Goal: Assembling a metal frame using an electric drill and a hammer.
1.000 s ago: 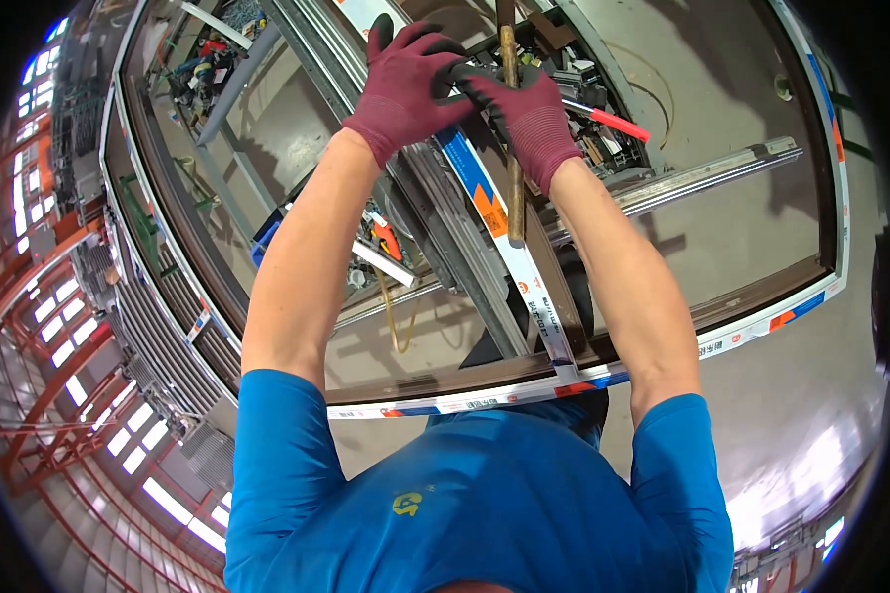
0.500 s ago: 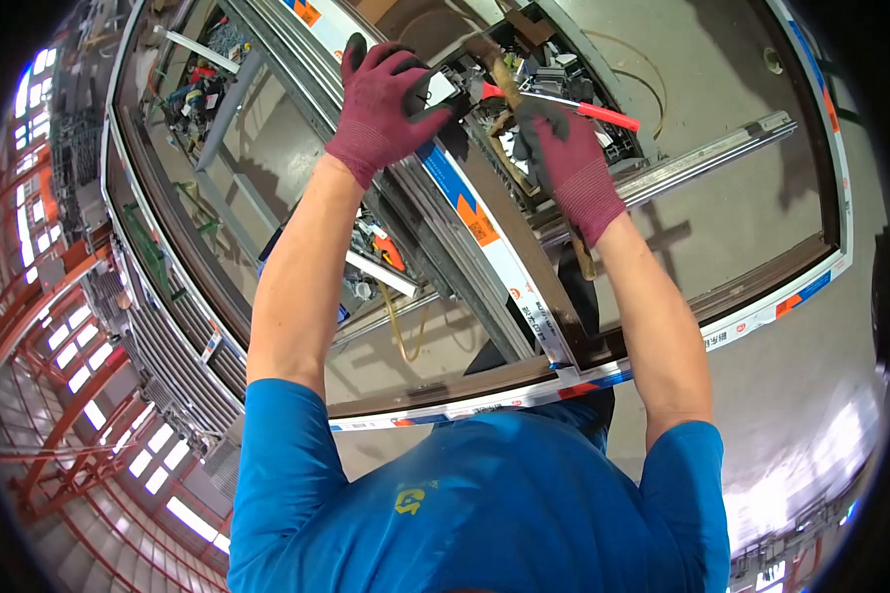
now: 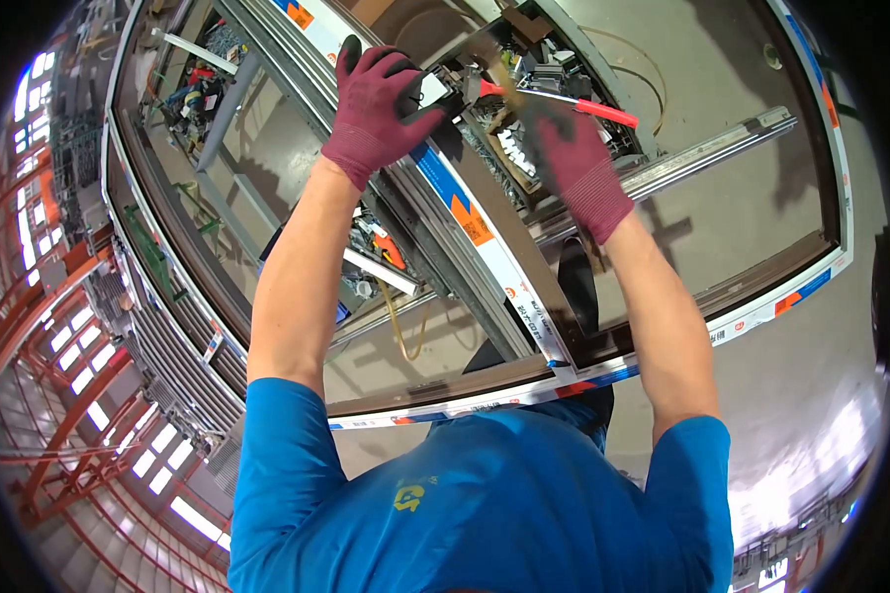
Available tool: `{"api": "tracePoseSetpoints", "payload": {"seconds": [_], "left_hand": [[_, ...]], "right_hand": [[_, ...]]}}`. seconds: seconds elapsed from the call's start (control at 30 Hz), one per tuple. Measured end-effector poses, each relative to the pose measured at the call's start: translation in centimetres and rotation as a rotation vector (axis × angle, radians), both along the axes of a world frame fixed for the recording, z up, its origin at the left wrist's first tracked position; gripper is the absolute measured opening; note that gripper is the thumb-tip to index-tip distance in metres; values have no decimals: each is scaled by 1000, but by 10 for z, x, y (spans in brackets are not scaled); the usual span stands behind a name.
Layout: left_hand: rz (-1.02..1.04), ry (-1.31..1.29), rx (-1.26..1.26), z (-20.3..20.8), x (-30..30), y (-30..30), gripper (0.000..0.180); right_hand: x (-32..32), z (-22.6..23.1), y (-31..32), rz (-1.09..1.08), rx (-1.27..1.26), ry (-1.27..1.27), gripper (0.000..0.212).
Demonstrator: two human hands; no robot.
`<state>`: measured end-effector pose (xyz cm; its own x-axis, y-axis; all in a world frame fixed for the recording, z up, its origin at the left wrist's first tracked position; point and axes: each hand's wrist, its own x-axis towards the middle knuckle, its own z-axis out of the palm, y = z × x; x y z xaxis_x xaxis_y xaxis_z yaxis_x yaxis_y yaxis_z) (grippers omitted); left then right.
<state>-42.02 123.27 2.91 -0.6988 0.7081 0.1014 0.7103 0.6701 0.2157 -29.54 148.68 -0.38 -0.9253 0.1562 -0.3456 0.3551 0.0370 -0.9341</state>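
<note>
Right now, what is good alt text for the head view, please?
Gloved left hand at the middle bar of a brown frame; gloved right hand gripping a blurred, brownish stick-like tool. Nearby, a red-handled tool lies over small parts.

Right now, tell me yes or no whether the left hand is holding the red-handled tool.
No, the red-handled tool lies to the right of the left hand, visibly apart from it.

Right of the central brown metal bar (image 3: 516, 232), room between the long silver metal rail (image 3: 712, 158) and the frame's brown near edge (image 3: 752, 289) is open to the grey floor (image 3: 752, 225). Beyond the rail, passage is obstructed by the dark open-topped parts box (image 3: 585, 61) and red-handled tool (image 3: 606, 113); leftward, by grey metal profiles (image 3: 435, 227).
</note>
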Motion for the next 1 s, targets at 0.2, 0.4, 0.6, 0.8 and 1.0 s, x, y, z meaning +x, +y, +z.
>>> {"api": "tracePoseSetpoints", "payload": {"seconds": [0.2,0.4,0.6,0.8,1.0], "left_hand": [[-13,-10,26,-2,-1,0,46],[-13,-19,16,2,3,1,43],[-20,-18,28,0,-2,9,42],[-5,-10,12,2,-1,1,43],[22,-2,-2,1,1,-2,43]], "right_hand": [[1,-19,-12,157,-4,168,32],[-4,-14,8,-121,-436,-104,27],[17,-44,-20,92,-36,36,28],[-2,-15,-7,-231,-268,-123,31],[-21,-32,16,85,31,-450,23]]}}
